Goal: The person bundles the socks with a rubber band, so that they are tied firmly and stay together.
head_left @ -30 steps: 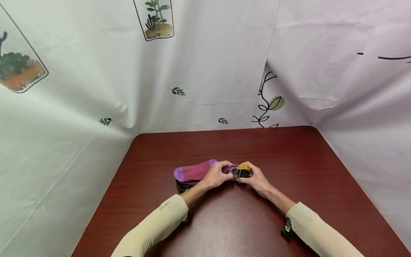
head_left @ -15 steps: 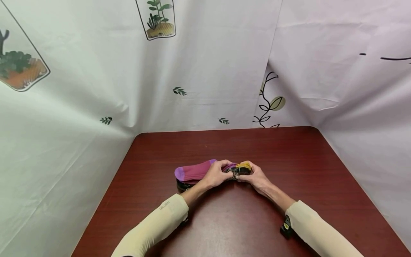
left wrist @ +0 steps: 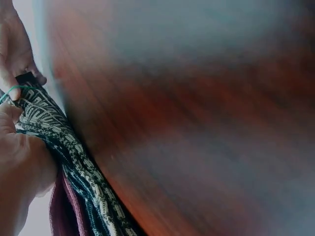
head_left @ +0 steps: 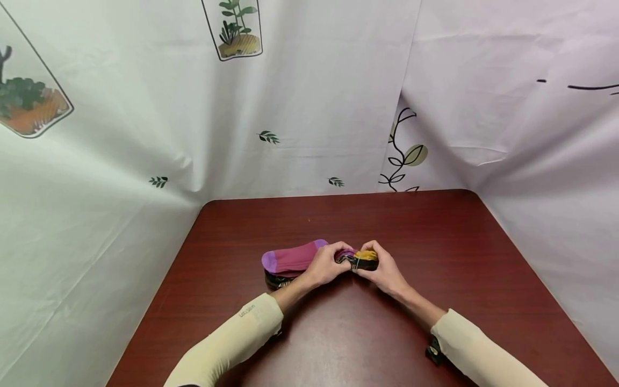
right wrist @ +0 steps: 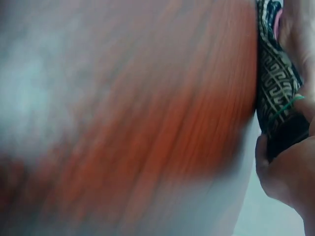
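A stack of socks [head_left: 292,259] lies on the table, a maroon one with purple toe and heel on top and black patterned ones beneath. Around its right end, where yellow and purple cuffs show, runs a thin green rubber band [right wrist: 290,104]. My left hand [head_left: 325,265] grips the stack near its middle, thumb on the near side. At the cuff end my right hand [head_left: 388,273] holds the socks between thumb and fingers. The left wrist view shows the patterned socks [left wrist: 47,115] up close, with fingertips of both hands at the band. Part of the band is hidden by fingers.
The dark red wooden table [head_left: 338,333] has rounded far corners. White cloth [head_left: 309,107] with plant prints hangs behind it and on both sides. A small black device [head_left: 433,350] sits at the right wrist.
My right hand's fingers have shifted slightly at the cuff end, and more of the yellow cuffs shows. The left hand and the stack stay nearly in place.
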`<state>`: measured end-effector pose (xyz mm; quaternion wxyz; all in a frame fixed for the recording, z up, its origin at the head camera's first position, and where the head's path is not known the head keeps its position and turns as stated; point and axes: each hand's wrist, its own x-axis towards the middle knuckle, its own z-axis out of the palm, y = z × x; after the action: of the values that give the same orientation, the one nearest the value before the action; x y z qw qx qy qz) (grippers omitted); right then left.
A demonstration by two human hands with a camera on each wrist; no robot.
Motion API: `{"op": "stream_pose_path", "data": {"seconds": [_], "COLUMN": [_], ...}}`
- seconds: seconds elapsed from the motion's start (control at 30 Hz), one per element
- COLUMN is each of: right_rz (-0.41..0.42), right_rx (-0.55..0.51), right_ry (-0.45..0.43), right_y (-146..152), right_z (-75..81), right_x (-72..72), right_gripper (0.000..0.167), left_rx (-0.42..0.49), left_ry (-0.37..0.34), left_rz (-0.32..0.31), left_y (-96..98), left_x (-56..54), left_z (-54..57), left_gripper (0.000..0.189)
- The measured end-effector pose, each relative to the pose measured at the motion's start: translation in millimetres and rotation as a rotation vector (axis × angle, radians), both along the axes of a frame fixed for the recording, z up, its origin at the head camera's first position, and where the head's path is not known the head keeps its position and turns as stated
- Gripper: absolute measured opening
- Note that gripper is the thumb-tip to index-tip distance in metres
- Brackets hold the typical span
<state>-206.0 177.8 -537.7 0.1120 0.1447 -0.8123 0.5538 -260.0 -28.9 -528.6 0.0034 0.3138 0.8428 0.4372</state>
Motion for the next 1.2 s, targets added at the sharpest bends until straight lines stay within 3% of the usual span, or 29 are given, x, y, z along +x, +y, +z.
{"op": "stream_pose_path", "data": {"seconds": [0.2, 0.4, 0.53, 0.7, 0.83, 0.93, 1.03, 1.2], "right_rz": [-0.049, -0.065, -0.051, 0.013, 0.041, 0.052, 0.082, 0.178], "right_rx": [0.052, 0.030, 0.061, 0.120, 0.164, 0.215, 0.262, 0.261], "right_ry": [0.039, -0.009, -0.019, -0.031, -0.073, -0.084, -0.066, -0.078], "right_y": [-4.3, -4.6, -3.2, 5.1, 13.4, 16.0, 17.1, 19.2], "right_z": [0.3, 1.2, 2.6, 4.5, 4.7, 4.1, 2.7, 4.7], "right_x": [2.2, 1.1, 1.0, 4.1, 7.7, 8.6, 7.8, 6.4], "right_gripper": [0.040, 0.031, 0.031, 0.035, 0.043, 0.050, 0.055, 0.058], "left_rx": [-0.006, -0.034, -0.075, -0.098, 0.018, 0.082, 0.007, -0.202], "left_ry": [0.051, 0.130, 0.144, 0.083, -0.047, -0.099, -0.052, 0.111], "left_rz": [-0.005, 0.003, -0.006, -0.066, -0.136, -0.159, -0.155, -0.165], "left_y": [-1.2, -2.2, -2.6, -6.1, -12.2, -18.2, -22.5, -24.2], "left_x": [3.0, 6.4, 9.2, 13.2, 15.0, 14.4, 13.2, 15.8], "left_z": [-0.1, -1.0, -0.3, 3.9, 9.5, 12.5, 12.3, 10.8], "left_gripper": [0.032, 0.026, 0.026, 0.033, 0.031, 0.028, 0.028, 0.033]}}
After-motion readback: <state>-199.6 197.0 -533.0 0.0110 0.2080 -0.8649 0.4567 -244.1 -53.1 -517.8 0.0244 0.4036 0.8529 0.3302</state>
